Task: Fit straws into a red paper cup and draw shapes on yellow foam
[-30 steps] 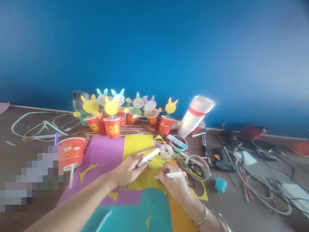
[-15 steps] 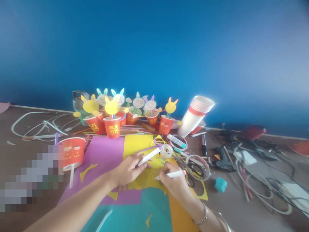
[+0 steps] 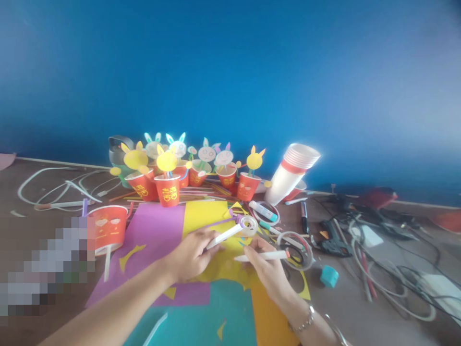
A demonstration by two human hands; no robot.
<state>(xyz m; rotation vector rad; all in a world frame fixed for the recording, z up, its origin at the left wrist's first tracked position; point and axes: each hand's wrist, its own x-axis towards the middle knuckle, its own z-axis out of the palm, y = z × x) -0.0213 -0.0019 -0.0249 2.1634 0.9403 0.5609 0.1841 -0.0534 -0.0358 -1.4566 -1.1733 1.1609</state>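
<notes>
My left hand is closed around a white marker with a purple end that points up and away to the right. It rests on the yellow paper, on which faint drawn round outlines show. Just to its right, my right hand grips a second white marker with an orange-red end. That marker lies almost level, its tip to the left over the yellow paper; whether it touches is unclear. A tape roll sits beyond the hands, close to the purple-ended marker.
Purple, teal and orange paper sheets lie around. Red cups with paper rabbit figures line the back, beside stacked white cups. A glue gun and tangled cables are at right; another red cup stands left.
My right hand has shifted right and slightly up, its marker now lying flatter with the tip a little higher. My left hand has barely moved.
</notes>
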